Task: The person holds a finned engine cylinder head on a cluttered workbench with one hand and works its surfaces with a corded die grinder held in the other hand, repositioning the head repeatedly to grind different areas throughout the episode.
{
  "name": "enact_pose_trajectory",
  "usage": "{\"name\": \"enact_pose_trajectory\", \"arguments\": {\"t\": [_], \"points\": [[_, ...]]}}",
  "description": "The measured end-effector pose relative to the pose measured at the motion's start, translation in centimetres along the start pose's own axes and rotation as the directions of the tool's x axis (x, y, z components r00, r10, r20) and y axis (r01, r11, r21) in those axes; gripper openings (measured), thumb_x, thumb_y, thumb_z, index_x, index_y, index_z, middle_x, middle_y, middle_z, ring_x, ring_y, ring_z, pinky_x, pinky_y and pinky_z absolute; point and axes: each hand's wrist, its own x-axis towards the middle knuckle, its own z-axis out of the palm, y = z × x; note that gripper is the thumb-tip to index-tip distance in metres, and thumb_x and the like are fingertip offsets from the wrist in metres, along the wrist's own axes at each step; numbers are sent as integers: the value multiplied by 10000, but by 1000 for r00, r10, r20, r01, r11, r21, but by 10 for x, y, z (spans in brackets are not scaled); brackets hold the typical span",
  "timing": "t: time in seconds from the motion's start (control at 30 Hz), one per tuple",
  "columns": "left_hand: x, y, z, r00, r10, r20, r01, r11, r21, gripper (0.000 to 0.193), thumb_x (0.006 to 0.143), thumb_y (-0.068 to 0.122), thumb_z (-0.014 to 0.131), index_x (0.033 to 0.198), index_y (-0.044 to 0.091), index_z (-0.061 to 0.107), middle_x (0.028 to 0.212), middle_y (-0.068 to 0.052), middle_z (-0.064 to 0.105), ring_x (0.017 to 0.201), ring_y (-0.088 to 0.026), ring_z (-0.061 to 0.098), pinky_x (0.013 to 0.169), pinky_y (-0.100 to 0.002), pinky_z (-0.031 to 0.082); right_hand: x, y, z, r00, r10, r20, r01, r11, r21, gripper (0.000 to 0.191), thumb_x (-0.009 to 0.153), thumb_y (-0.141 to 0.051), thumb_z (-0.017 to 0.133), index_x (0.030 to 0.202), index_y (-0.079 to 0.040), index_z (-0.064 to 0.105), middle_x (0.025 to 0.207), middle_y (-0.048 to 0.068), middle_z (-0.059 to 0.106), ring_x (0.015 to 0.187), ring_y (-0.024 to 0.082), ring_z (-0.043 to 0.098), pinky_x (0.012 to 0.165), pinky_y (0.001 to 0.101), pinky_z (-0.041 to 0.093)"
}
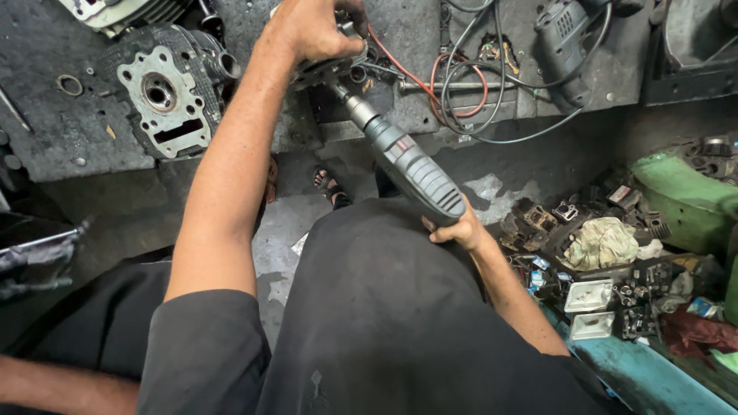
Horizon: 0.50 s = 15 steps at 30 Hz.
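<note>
My right hand [455, 228] grips the rear handle of a grey power drill [407, 165] that points up and away from me toward the bench edge. My left hand [319, 29] is closed over a small dark metal part [327, 71] at the drill's tip, on the front of the grey workbench [61, 146]. The drill's chuck [360, 110] meets that part just under my left palm. What lies beneath the palm is hidden.
A finned engine cylinder head [167, 96] lies on the bench at left. Red and black cables [469, 84] and a second grey power tool [565, 42] lie at the back right. Scrap parts, a rag [603, 242] and a green casing [684, 196] crowd the right side. Another person's forearm [54, 388] shows at bottom left.
</note>
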Motion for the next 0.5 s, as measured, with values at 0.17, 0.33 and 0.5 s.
{"name": "enact_pose_trajectory", "arguments": {"t": [0.17, 0.33, 0.5], "points": [[1, -6, 1, 999, 45, -9, -46, 997, -64, 413, 751, 375, 777, 1089, 139, 778, 1007, -110, 763, 913, -279, 724, 795, -412, 560, 12, -10, 27, 975, -218, -50, 173, 877, -449, 1112, 511, -79, 707, 1566, 22, 369, 1445, 145, 587, 1332, 217, 555, 1120, 290, 388], [3, -19, 9, 992, 123, -41, -125, 991, -56, 445, 752, 382, 788, 1097, 101, 767, 1005, -133, 759, 894, -289, 712, 758, -421, 549, 3, -12, 20, 956, -289, -55, 226, 840, -493, 1147, 485, -107, 714, 1574, 22, 381, 1491, 152, 578, 1390, 218, 543, 1174, 296, 370], [9, -27, 17, 997, -39, 62, 39, 999, -4, 455, 778, 434, 776, 1098, 111, 756, 942, -156, 740, 828, -313, 702, 721, -446, 533, -7, -5, 15, 945, -323, -44, 276, 866, -418, 1157, 479, -99, 707, 1581, 40, 385, 1455, 156, 605, 1328, 212, 586, 1150, 310, 409]]}}
